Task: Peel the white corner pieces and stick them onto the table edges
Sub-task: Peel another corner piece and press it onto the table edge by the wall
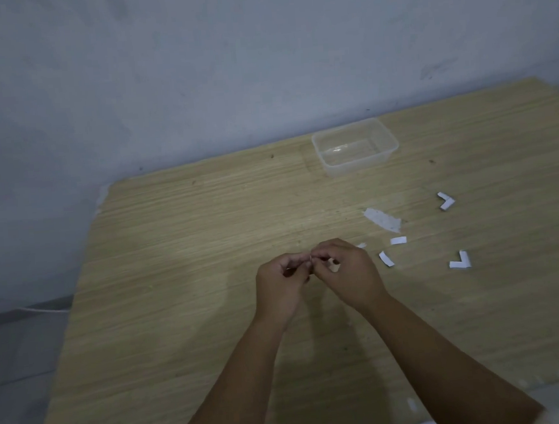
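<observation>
Here a small white corner piece [334, 267] sits pinched between both hands above the middle of the wooden table [183, 286]. The left hand [282, 280] and right hand [349, 270] meet fingertip to fingertip, fingers curled, forearms converging. Two more L-shaped corner pieces [446, 200] [460, 261] lie to the right, well apart.

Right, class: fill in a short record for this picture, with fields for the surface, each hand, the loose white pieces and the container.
surface: wooden table set against a wall
left hand: fingers curled, meeting the right hand above the table
right hand: fingers curled, pinching something small and white; what it is cannot be told
L-shaped corner pieces: two, one far right, one nearer
short white strips: two, right of the hands
torn white scrap: lying flat
clear plastic container: empty, by the wall
</observation>
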